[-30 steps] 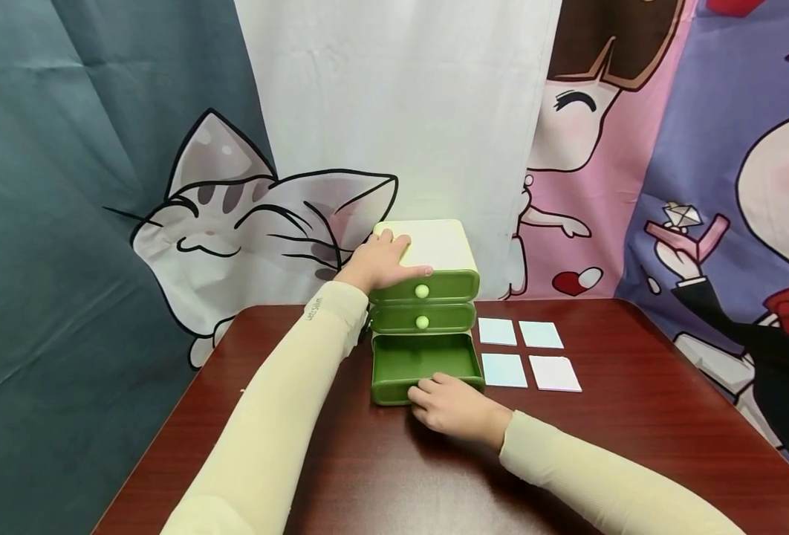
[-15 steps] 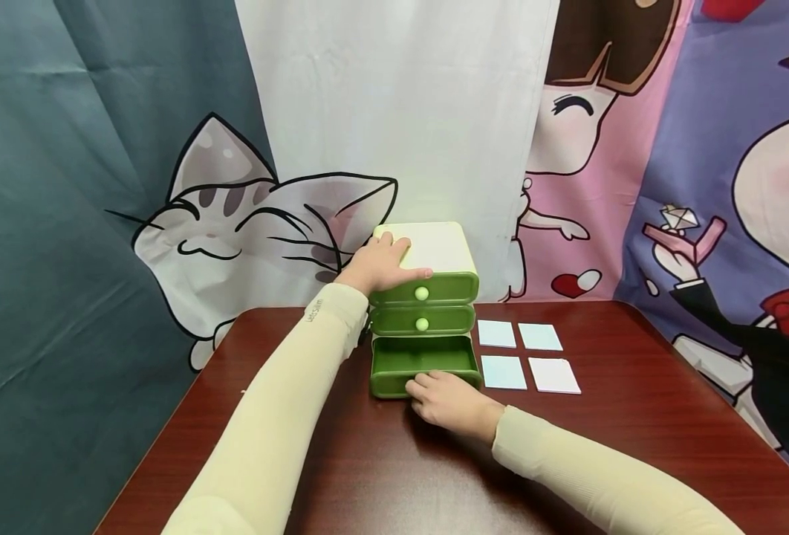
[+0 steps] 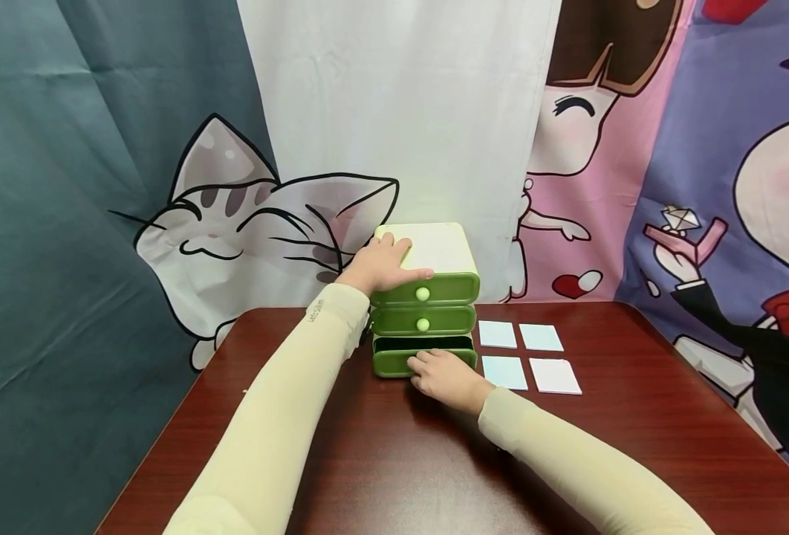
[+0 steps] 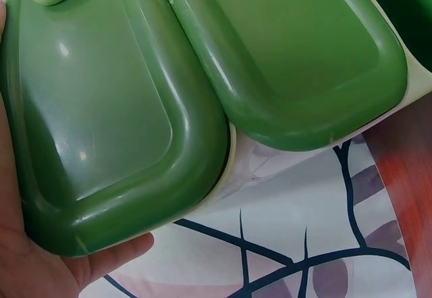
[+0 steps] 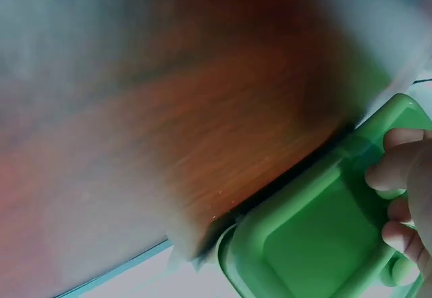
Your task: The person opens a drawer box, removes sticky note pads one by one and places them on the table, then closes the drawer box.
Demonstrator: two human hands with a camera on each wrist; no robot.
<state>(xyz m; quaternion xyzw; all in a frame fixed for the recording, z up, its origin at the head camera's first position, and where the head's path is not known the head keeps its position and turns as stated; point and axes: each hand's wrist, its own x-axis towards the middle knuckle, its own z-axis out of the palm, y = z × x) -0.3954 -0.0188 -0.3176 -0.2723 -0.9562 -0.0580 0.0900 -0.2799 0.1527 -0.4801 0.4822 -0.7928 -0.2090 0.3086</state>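
A small white desktop drawer unit (image 3: 440,247) with three green drawers stands near the back of the table. My left hand (image 3: 382,265) rests on its upper left corner, fingers spread on top and thumb stretched along the top drawer front (image 4: 101,122). The bottom drawer (image 3: 389,365) sticks out a little, its inside a dark narrow gap. My right hand (image 3: 444,379) is at that drawer's front, its fingers pinching the round light green knob (image 5: 390,194), which is mostly covered. In the right wrist view, the middle drawer's knob (image 5: 405,271) lies beside the fingers.
Several pale square cards (image 3: 504,372) lie in two rows on the dark red table (image 3: 368,461), right of the drawer unit. A cartoon-printed curtain (image 3: 408,111) hangs behind the table's back edge.
The bottom drawer has slid inward from well pulled out to a narrow gap, my right hand moving forward with it. My left hand has kept its place on the unit.
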